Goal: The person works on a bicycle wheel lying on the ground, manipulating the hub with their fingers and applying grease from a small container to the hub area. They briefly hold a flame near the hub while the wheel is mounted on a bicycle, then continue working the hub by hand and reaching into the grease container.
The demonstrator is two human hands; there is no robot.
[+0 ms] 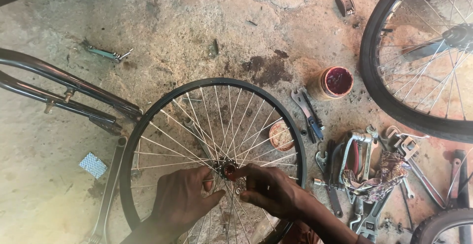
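Pinching hub (229, 169): right hand (268, 191) fingers closed; left hand (183, 199) fingers loosely curled beside.

3 wheels (212, 126), 1 grease jar (337, 81), 2 hands (221, 195).

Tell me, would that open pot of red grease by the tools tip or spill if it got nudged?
The pot of red grease looks squat and wide, so it would probably slide rather than tip. It stands open, and the contents look thick, so they would likely cling rather than spill. Its smeared sides may be slippery to grip.

Small blue-white foil packet (93, 165) flat on floor, left of wheel rim (148, 121); open red-filled tub (335, 82) upper right.
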